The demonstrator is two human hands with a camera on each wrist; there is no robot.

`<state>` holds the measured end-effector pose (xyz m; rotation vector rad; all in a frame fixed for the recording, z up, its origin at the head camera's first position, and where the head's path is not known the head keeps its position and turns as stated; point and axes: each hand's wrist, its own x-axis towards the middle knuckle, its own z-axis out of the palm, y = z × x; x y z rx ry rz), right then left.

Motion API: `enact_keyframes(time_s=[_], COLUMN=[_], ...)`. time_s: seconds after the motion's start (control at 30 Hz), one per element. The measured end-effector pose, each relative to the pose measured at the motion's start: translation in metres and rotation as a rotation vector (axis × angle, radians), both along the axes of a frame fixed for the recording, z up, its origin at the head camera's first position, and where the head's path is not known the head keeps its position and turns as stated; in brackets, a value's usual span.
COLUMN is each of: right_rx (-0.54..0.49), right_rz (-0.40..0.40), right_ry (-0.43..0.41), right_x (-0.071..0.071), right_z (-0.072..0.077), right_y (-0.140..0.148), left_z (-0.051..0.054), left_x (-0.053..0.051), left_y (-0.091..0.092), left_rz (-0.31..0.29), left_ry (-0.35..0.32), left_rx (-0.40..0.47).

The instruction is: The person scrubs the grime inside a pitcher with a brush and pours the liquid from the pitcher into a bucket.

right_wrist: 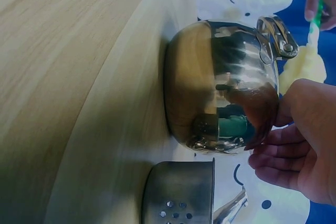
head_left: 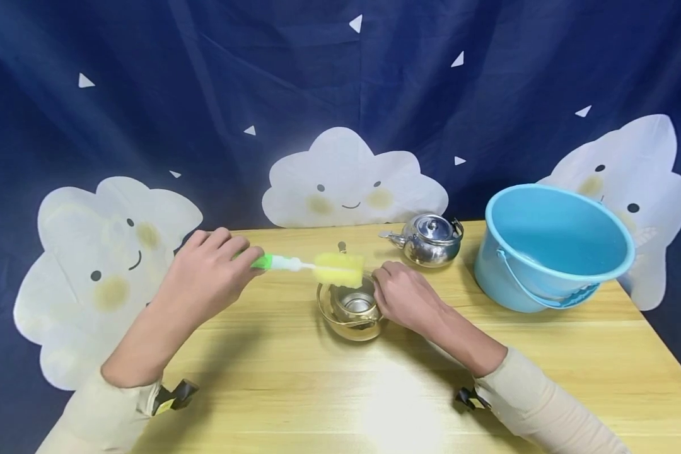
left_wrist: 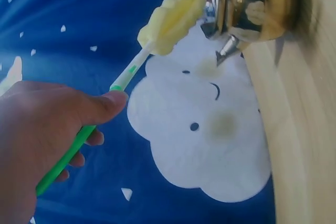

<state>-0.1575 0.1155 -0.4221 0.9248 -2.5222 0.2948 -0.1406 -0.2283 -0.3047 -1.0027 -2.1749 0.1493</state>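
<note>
My left hand [head_left: 204, 277] grips the handle of a sponge bottle brush [head_left: 286, 263], green and white with a yellow foam head. The brush lies nearly level, its foam head [left_wrist: 173, 22] just above the mouth of a shiny metal teapot [head_left: 354, 331]. That teapot stands upright and lidless on the table, its loop handle folded down to one side. With thumb and fingers my right hand [head_left: 405, 296] holds the teapot's rim on the right side. In the right wrist view the pot's rounded wall [right_wrist: 194, 87] is close, with the fingers [right_wrist: 278, 158] against it near the rim.
A second metal teapot [head_left: 431, 243], lid on, stands behind to the right. A perforated metal strainer [right_wrist: 181, 192] sits beside the first pot in the right wrist view. The large blue bucket [head_left: 516, 284] stands at the table's right. A dark blue cloud-patterned curtain [head_left: 318, 75] hangs behind.
</note>
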Motion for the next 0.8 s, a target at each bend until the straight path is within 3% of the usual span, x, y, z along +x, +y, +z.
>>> enact_keyframes(time_s=[0.23,0.47,0.67,0.8], right_rx=[-0.002,0.001,0.002,0.005], right_rz=[-0.009,-0.014,-0.011,-0.007], right_ry=[-0.019,-0.018,-0.013,-0.006], right_x=[0.001,0.0,0.0,-0.001], right_z=[0.0,-0.001,-0.001,-0.001], right_y=[0.0,0.0,0.001,0.001], left_z=[-0.017,-0.034,-0.054,-0.069], left_x=[-0.003,-0.003,-0.007,-0.007], left_y=[-0.017,-0.037,-0.051,-0.059], left_rz=[0.024,0.101,0.108,0.153], left_ry=[-0.062,-0.223,-0.293,-0.341], left_rx=[0.115,0.208,0.294,0.348])
